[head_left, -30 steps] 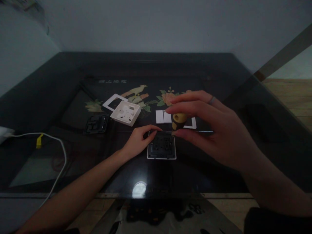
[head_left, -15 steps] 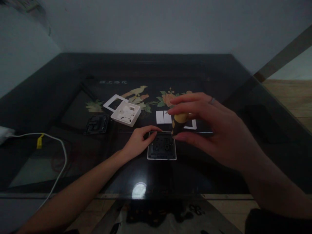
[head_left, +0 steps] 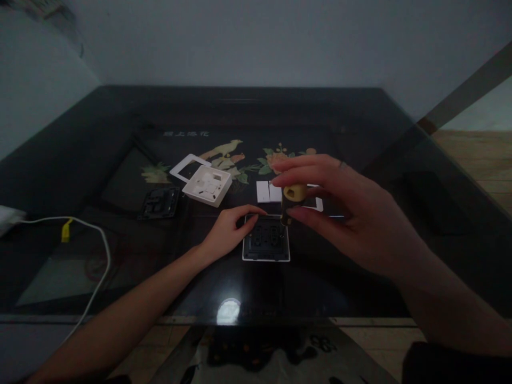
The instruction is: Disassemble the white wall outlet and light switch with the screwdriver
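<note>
A black wall socket plate mounted on a white box (head_left: 265, 241) lies on the dark tabletop before me. My left hand (head_left: 234, 224) grips its upper left corner, thumb on the near side and fingers along the far edge. In my right hand (head_left: 336, 200) is a short screwdriver (head_left: 295, 193) with a yellow and black handle, pinched between thumb and fingers. It stands nearly upright over the plate's right side, where a screw sits; its tip is hard to make out. White switch covers (head_left: 263, 192) and a white frame (head_left: 319, 204), partly hidden by my right hand, lie behind.
To the left are a white mounting box (head_left: 208, 185), a white frame (head_left: 182, 166) and a black socket plate (head_left: 160, 203). A white cable (head_left: 104, 242) with a yellow tag (head_left: 65, 231) runs over the table's left side. A wall stands behind the glossy table (head_left: 256, 106).
The screwdriver has tipped from a slant to closer to upright, its handle end now showing toward me. My right fingers have shifted slightly around it. My left hand has stayed on the plate.
</note>
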`<state>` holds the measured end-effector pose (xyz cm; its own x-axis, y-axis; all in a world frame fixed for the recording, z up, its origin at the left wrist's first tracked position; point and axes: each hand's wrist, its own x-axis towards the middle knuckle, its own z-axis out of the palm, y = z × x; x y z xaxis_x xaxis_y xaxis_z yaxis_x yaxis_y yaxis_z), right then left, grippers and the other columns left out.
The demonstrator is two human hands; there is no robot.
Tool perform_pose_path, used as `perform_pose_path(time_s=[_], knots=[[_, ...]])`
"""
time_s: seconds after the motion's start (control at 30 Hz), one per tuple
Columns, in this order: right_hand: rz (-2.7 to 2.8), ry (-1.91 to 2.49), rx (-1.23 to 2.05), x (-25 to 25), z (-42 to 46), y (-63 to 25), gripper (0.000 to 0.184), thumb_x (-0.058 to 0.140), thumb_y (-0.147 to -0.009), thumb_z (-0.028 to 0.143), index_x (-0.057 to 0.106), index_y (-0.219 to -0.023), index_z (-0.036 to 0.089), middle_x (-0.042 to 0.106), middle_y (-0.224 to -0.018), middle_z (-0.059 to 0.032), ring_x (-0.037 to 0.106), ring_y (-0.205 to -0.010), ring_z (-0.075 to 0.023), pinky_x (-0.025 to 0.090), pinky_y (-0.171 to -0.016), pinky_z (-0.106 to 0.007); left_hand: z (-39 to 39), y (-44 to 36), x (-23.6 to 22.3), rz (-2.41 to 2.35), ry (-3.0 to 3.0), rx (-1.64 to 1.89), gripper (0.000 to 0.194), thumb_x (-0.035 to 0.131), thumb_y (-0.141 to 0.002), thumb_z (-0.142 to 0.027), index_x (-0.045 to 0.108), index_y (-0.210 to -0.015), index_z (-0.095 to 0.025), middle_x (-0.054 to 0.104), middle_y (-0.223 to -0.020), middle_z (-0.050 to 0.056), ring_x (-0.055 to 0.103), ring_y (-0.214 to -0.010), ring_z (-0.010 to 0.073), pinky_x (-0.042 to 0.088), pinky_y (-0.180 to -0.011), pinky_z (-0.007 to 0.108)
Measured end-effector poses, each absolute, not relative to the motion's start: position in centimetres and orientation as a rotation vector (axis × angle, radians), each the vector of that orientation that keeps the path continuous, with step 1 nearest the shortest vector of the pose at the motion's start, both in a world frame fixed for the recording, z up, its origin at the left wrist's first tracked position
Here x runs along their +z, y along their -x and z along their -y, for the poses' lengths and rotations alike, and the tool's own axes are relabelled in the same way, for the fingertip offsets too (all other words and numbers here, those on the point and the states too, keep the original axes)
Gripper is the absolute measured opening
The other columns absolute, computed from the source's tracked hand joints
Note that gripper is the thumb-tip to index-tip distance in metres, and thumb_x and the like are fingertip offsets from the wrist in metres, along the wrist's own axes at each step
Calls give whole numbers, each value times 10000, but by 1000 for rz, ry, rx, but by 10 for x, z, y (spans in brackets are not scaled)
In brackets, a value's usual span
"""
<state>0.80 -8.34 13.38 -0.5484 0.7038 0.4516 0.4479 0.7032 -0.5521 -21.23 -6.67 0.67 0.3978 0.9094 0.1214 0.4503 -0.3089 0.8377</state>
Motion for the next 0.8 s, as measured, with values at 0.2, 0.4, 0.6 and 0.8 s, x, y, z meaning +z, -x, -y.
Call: perform_pose_path(time_s=[0.2, 0.4, 0.6, 0.8], knots=[[2152, 895, 260, 127, 82, -2, 256, 712, -824, 158, 643, -1066, 212, 667, -994, -50, 657, -949, -198, 591, -834, -352, 66, 212, 6, -1155, -1912, 780, 237, 499, -940, -268, 696, -1043, -186, 752, -982, 40, 689, -909, 206, 518, -810, 318], [2133, 910, 682, 130, 83, -7, 404, 586, -895, 113, 547, -1276, 241, 663, -1237, -52, 671, -1088, -205, 591, -896, -368, 66, 213, 6, -1156, -1911, 774, 236, 501, -938, -266, 700, -1046, -197, 753, -971, 34, 693, -910, 210, 525, -838, 337], [2222, 837, 499, 125, 78, -3, 419, 661, -856, 127, 586, -1251, 242, 680, -1170, -57, 657, -1047, -193, 599, -831, -321, 65, 214, 5, -1146, -1904, 817, 222, 518, -934, -248, 701, -1048, -193, 752, -1021, 35, 688, -938, 208, 526, -847, 316], [2049, 825, 700, 121, 78, -4, 587, 632, -861, 83, 464, -1380, 300, 664, -1240, -22, 678, -1046, -159, 594, -868, -297, 63, 221, 28, -1168, -1866, 985, 254, 520, -953, -267, 642, -1169, -212, 704, -1169, 50, 662, -1043, 201, 524, -925, 327]])
